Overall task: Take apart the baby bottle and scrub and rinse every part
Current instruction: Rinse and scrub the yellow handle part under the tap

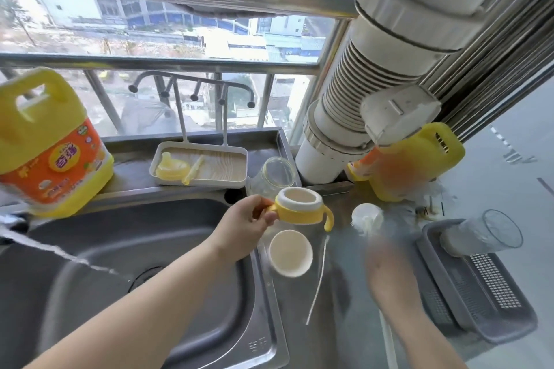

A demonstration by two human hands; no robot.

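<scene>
— Two hands in the head view?
— Yes. Left hand (250, 220) pinches one handle of the yellow collar (299, 205) above the tabletop (338, 302), beside the glass bottle (271, 175). Right hand (386, 252) is blurred; grip unclear.

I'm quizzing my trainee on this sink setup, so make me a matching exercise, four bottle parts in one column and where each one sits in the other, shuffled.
Things:
1. yellow handle ring
2. yellow spout lid
3. clear glass bottle
4. cream cap

Places:
A. on the steel counter just right of the sink
B. in the cream drying tray
C. held by its handle in the left hand
D. lying on its side by the white pipe

Pairs: 1-C, 2-B, 3-D, 4-A
</scene>
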